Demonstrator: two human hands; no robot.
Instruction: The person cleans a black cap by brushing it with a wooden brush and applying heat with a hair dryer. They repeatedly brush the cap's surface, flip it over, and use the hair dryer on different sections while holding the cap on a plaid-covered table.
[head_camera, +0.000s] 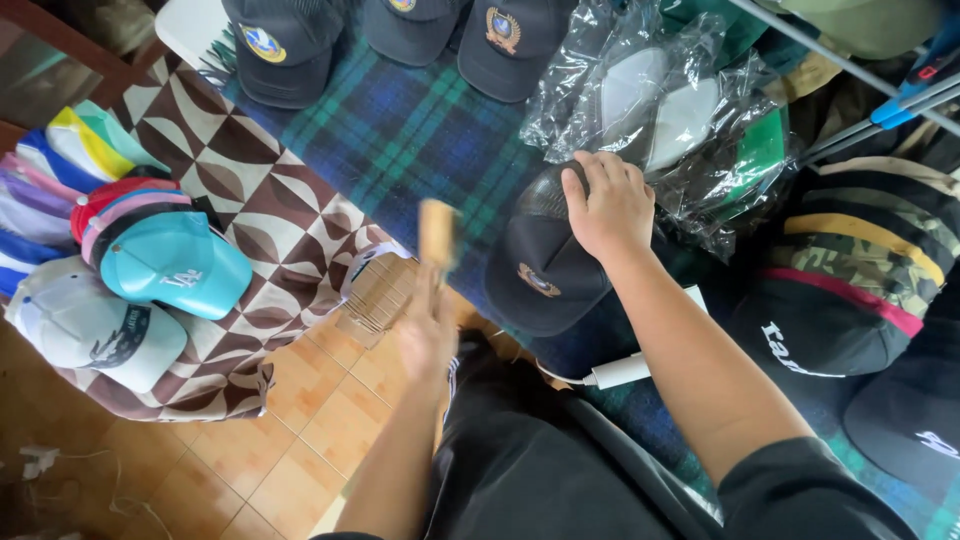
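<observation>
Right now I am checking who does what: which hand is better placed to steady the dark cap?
The right hand: it rests flat on the dark cap. The left hand is off to the side, holding a blurred wooden tool.

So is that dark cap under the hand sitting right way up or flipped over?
Right way up. The dark cap shows its crown and front badge, brim toward the person, with the right hand pressed on its mesh back.

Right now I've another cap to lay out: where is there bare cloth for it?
Free: the plaid blanket between the three dark caps along its far edge and the black cap under the right hand; also the patterned cloth beside the teal cap. Crowded: bagged caps and stacked caps on the right.
</observation>
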